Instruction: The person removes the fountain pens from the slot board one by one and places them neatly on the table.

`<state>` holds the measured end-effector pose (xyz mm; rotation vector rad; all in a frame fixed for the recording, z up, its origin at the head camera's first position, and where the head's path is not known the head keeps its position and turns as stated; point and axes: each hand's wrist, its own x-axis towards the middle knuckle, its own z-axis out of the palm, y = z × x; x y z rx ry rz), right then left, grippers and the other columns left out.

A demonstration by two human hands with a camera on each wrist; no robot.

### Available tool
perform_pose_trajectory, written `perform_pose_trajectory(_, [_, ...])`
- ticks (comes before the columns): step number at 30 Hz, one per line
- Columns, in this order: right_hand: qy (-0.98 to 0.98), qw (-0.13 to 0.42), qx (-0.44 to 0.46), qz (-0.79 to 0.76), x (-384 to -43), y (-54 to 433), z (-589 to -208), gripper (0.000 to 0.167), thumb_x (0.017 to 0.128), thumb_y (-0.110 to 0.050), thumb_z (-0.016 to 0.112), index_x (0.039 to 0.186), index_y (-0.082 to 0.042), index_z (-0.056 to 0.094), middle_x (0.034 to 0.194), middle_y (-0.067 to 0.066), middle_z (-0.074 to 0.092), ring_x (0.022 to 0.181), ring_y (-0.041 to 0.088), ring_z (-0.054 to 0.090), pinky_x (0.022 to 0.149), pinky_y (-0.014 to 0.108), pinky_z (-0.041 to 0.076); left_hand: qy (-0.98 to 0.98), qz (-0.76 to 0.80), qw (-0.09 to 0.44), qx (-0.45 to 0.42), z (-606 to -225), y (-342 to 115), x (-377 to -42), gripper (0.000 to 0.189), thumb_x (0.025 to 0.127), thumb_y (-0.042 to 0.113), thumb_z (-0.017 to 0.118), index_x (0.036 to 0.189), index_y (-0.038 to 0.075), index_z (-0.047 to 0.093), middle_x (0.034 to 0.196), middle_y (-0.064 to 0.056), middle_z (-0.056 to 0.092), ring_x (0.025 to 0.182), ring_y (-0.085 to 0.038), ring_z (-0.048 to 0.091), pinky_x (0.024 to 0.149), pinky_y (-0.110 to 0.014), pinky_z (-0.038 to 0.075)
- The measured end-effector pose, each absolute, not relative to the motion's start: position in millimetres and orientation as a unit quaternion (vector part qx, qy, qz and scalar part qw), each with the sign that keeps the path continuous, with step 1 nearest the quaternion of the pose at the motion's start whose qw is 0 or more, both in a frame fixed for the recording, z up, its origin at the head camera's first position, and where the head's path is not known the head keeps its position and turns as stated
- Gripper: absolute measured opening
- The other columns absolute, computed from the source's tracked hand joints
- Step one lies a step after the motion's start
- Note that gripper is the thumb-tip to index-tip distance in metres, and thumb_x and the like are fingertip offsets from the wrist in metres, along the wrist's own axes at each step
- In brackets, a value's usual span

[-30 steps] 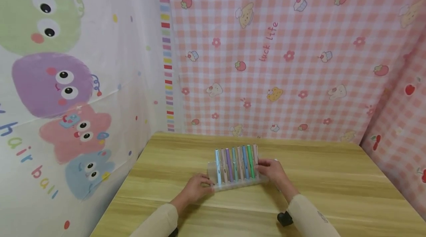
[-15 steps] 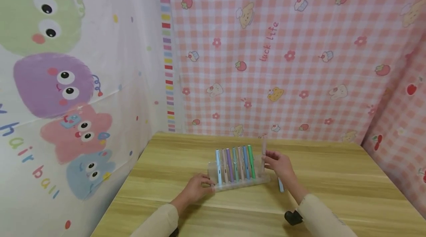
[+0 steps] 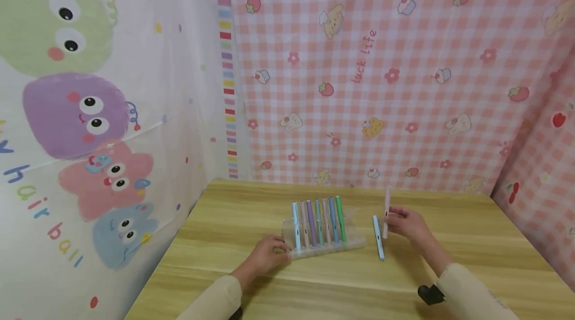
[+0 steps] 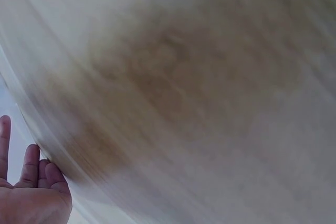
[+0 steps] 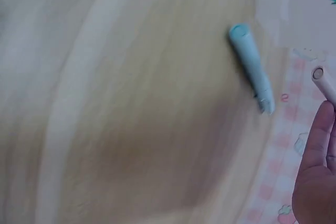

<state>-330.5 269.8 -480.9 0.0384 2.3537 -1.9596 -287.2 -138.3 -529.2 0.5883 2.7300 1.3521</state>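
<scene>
In the head view a clear plastic pen rack (image 3: pixel 355 243) stands on the table with several coloured pens upright in it, including a light blue pen (image 3: pixel 295 225) at its left end and a green pen (image 3: pixel 340 217) at the right. My left hand (image 3: pixel 267 254) holds the rack's left end. Off to the right, my right hand (image 3: pixel 408 222) pinches a pale pink pen (image 3: pixel 387 210), held upright above the table. Between rack and right hand a light blue pen (image 3: pixel 378 237) lies on the table. The right wrist view shows the pink pen's end (image 5: pixel 318 73) above my fingers.
The wood-grain table (image 3: pixel 314 290) meets a pink checked cloth (image 3: pixel 382 100) at the back. A white cloth with cartoon figures (image 3: pixel 81 115) hangs at the left, another patterned cloth (image 3: pixel 548 170) at the right. A black object (image 3: pixel 431 294) sits at the right wrist.
My right hand has lifted the pink pen out of the rack's right end and carried it rightward. The lying blue pen has come into full view. My left hand stays at the rack.
</scene>
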Motion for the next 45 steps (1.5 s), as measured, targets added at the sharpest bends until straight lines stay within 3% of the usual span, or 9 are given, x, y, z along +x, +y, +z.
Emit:
perform_pose_trajectory(8, [0.774, 0.076, -0.017, -0.629, -328, 284, -496, 0.073, 0.093, 0.001, 0.064, 0.150, 0.011, 0.020, 0.110, 0.027, 0.067, 0.083, 0.017, 0.070, 0.078, 0.036, 0.059, 0.882, 0.433, 0.018, 0.187, -526, -139, -285, 0.017, 0.087, 0.015, 0.075, 0.097, 0.003, 0.075, 0.125, -0.024, 0.058, 0.117, -0.046, 0.050, 0.100, -0.068, 0.034])
perform_pose_trajectory(19, [0.769, 0.128, -0.008, -0.627, -328, 304, -510, 0.075, 0.094, -0.001, 0.064, 0.152, 0.009, 0.017, 0.116, 0.025, 0.063, 0.091, 0.019, 0.066, 0.079, 0.035, 0.058, 0.882, 0.434, 0.027, 0.180, -524, -140, -287, 0.016, 0.088, 0.015, 0.075, 0.098, 0.003, 0.075, 0.126, -0.024, 0.057, 0.118, -0.047, 0.049, 0.101, -0.066, 0.035])
perform_pose_trajectory(28, [0.754, 0.162, 0.004, -0.636, -326, 307, -514, 0.075, 0.094, 0.001, 0.064, 0.150, 0.013, 0.016, 0.111, 0.019, 0.064, 0.091, 0.019, 0.066, 0.080, 0.036, 0.058, 0.879, 0.428, 0.008, 0.210, -525, -139, -286, 0.018, 0.090, 0.019, 0.073, 0.097, 0.003, 0.076, 0.122, -0.025, 0.059, 0.113, -0.048, 0.052, 0.096, -0.065, 0.039])
perform_pose_trajectory(45, [0.783, 0.131, 0.014, -0.608, -326, 297, -521, 0.065, 0.090, 0.003, 0.066, 0.142, 0.019, 0.031, 0.103, 0.018, 0.065, 0.085, 0.017, 0.065, 0.075, 0.033, 0.058, 0.883, 0.428, 0.018, 0.191, -529, -136, -288, 0.015, 0.086, 0.012, 0.076, 0.097, 0.002, 0.076, 0.124, -0.025, 0.059, 0.116, -0.046, 0.051, 0.100, -0.065, 0.036])
